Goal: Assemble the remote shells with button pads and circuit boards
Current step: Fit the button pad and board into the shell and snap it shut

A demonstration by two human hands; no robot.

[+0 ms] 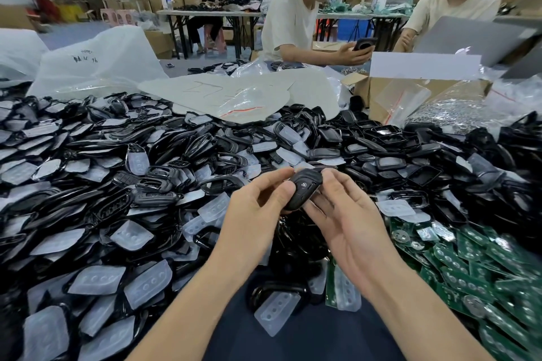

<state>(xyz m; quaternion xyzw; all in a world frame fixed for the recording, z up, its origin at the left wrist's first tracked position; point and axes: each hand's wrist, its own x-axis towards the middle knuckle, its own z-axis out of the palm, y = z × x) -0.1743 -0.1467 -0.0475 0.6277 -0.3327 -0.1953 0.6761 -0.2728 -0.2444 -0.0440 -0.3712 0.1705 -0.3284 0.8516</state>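
Observation:
A black remote shell [303, 189] is held above the pile at the centre of the head view. My left hand [258, 214] grips its left side, thumb on the front face and fingers curled behind. My right hand [343, 220] pinches its right edge with thumb and fingertips, palm turned up. Black shell halves [123, 199] and translucent button pads [149, 284] cover the table to the left and ahead. Green circuit boards [469, 267] lie heaped at the right. One black shell [272, 290] with a button pad [277, 312] on top sits close to me, between my forearms.
A cardboard box [381, 94] and clear plastic bags [240, 102] stand behind the pile. A large white bag [96, 64] sits at the back left. Two people sit across the table, one holding a phone [362, 44], the other behind a grey laptop [469, 38].

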